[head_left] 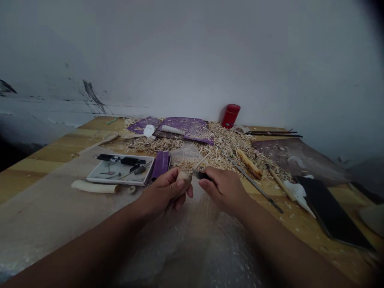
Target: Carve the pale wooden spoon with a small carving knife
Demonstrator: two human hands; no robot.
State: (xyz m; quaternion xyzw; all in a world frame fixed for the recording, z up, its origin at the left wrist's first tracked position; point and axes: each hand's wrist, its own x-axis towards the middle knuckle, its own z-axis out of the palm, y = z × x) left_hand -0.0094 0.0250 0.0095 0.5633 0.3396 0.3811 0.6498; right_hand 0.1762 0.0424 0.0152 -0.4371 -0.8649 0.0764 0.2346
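Note:
My left hand (169, 188) is closed around a pale, rounded piece of wood (184, 176), whose blunt end shows above the fingers. Close on its right, my right hand (223, 186) grips a carving knife (202, 175) with a dark handle. The short blade points left toward the wood; whether it touches cannot be told. Both hands are above clear plastic sheeting (192, 248) at the near side of the wooden table. Fingers hide the lower part of the wood and most of the knife handle.
A white tray (90, 176) of small tools lies left, beside a curved pale stick (94, 187) and a purple case (161, 165). Wood shavings (228, 146) heap behind my hands, near a red canister (231, 116). Right are a long metal file (258, 186) and a black tablet-like slab (333, 212).

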